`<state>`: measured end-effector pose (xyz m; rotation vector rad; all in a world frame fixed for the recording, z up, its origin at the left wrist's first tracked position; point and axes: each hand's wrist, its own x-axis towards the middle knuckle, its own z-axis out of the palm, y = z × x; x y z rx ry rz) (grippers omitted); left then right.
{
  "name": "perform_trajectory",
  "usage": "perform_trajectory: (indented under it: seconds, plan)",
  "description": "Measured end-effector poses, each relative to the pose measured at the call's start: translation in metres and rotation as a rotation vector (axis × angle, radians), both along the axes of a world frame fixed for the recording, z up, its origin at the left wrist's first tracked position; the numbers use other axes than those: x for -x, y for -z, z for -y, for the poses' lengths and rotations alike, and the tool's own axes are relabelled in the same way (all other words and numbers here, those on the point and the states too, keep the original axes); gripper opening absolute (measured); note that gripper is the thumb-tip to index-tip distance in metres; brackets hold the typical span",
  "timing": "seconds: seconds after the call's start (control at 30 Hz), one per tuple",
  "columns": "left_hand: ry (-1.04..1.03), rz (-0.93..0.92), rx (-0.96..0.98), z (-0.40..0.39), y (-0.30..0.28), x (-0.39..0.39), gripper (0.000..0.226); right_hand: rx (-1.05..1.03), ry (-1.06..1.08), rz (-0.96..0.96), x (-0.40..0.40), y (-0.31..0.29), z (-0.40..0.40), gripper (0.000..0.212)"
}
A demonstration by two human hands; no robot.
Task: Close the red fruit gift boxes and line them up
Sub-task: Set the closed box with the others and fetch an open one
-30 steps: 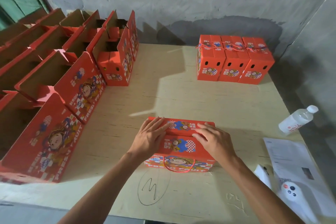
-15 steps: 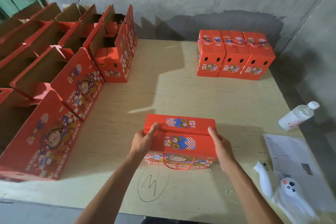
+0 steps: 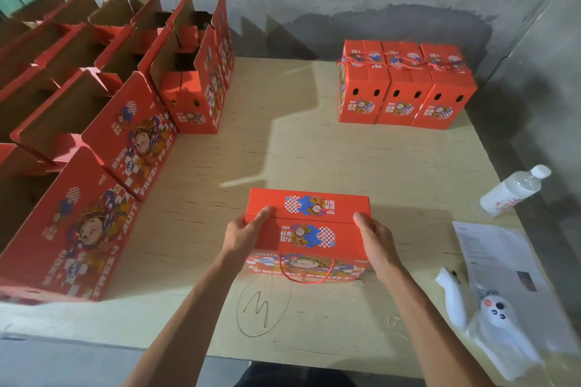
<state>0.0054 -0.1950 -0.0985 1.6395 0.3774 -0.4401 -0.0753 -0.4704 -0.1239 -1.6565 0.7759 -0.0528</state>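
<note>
Each hand, left hand (image 3: 243, 234) and right hand (image 3: 375, 237), grips an end of the closed box (image 3: 306, 229), hiding both end panels.

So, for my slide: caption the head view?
Both hands, left hand and right hand, grip a closed red gift box on the table.

A pale plywood table (image 3: 314, 148) carries everything. A closed red box (image 3: 306, 229) stands near its front edge. Beyond that box, at the far right, stands a row of three closed boxes (image 3: 404, 88); to its left, open boxes (image 3: 125, 122); to its right, a bottle (image 3: 514, 190), paper (image 3: 493, 254) and a white toy (image 3: 500, 324). Just in front of it is a pen scribble (image 3: 261, 308).
</note>
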Motion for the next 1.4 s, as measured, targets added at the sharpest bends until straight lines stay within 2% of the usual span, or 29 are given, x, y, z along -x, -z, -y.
perform_trajectory:
  seconds: [0.2,0.27,0.33,0.37,0.43,0.5,0.57,0.63,0.7,0.9,1.03,1.17,1.27,1.3,1.4]
  plan:
    - [0.135,0.060,-0.020,-0.001,-0.003,-0.002,0.050,0.051,-0.073,-0.047,0.003,-0.012,-0.004,0.048]
    - [0.164,0.039,-0.037,-0.005,-0.006,-0.008,0.045,0.079,-0.088,-0.016,0.001,-0.015,-0.007,0.068]
    - [0.199,0.014,-0.067,-0.010,-0.011,-0.012,0.042,0.278,-0.115,0.044,-0.002,-0.015,-0.008,0.091]
    - [0.209,0.007,-0.076,-0.012,-0.013,-0.013,0.042,0.425,-0.153,0.093,-0.005,-0.016,-0.007,0.091]
    - [0.186,-0.012,-0.070,-0.013,-0.013,-0.008,0.044,0.739,-0.282,0.186,-0.016,-0.022,-0.006,0.073]
    - [0.078,-0.047,-0.056,-0.009,-0.010,0.003,0.044,0.980,-0.395,0.209,-0.030,-0.028,-0.009,0.055]
    - [-0.067,-0.045,-0.088,-0.004,-0.002,0.017,0.049,1.103,-0.451,0.157,-0.043,-0.033,-0.015,0.056]
    - [-0.188,-0.022,-0.104,0.000,0.006,0.036,0.060,1.141,-0.480,0.113,-0.056,-0.033,-0.020,0.060]
    - [-0.279,-0.033,-0.025,0.005,0.014,0.059,0.072,1.151,-0.507,0.062,-0.064,-0.033,-0.023,0.057]
    - [-0.430,-0.201,0.118,0.030,0.019,0.090,0.099,1.208,-0.464,-0.003,-0.066,-0.036,-0.031,0.062]
    - [-0.363,-0.218,0.308,0.044,0.008,0.098,0.080,1.264,-0.397,-0.146,-0.063,-0.039,-0.038,0.078]
    - [-0.368,-0.193,0.273,0.053,0.011,0.098,0.060,1.167,-0.395,-0.363,-0.058,-0.042,-0.040,0.091]
    - [-0.390,-0.118,0.227,0.054,0.014,0.093,0.050,0.918,-0.353,-0.444,-0.056,-0.039,-0.029,0.091]
    - [-0.403,-0.094,0.219,0.053,0.014,0.091,0.049,0.782,-0.337,-0.443,-0.057,-0.041,-0.024,0.085]
    - [-0.407,-0.062,0.216,0.050,0.010,0.092,0.045,0.326,-0.290,-0.318,-0.068,-0.052,-0.009,0.049]
